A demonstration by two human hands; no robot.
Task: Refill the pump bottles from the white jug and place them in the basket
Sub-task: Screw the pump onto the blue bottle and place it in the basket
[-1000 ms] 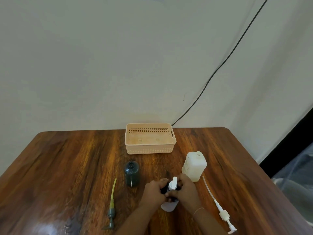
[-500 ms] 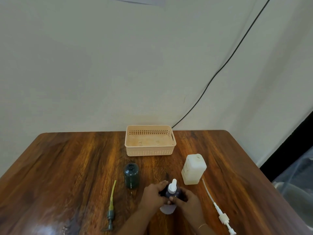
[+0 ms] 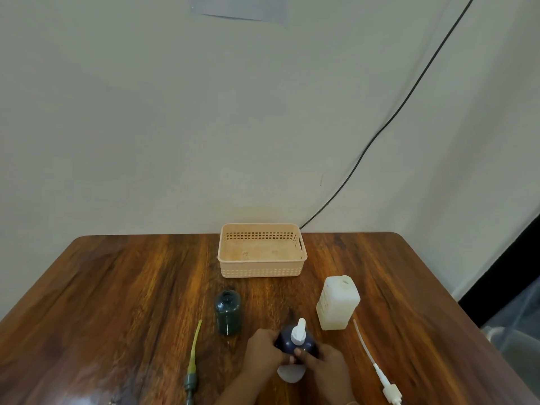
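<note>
A dark blue pump bottle [image 3: 287, 343] with a white pump head [image 3: 298, 331] stands near the table's front edge. My left hand [image 3: 261, 353] grips its left side and my right hand [image 3: 324, 362] grips its right side. A dark green bottle [image 3: 228, 312] with no pump stands to the left. Its yellow-green pump [image 3: 193, 361] lies on the wood beside it. The white jug [image 3: 337, 302] stands upright to the right. A peach basket [image 3: 261, 249] sits at the back with nothing in it.
A loose white pump with a long tube [image 3: 377, 366] lies right of my hands. A pale round patch [image 3: 290, 374] shows on the table under the blue bottle. A black cable [image 3: 380, 133] runs down the wall behind the wooden table [image 3: 117, 302].
My right hand has slid from the pump head down to the bottle's right side, and the white pump head now stands uncovered. The view has tilted slightly upward.
</note>
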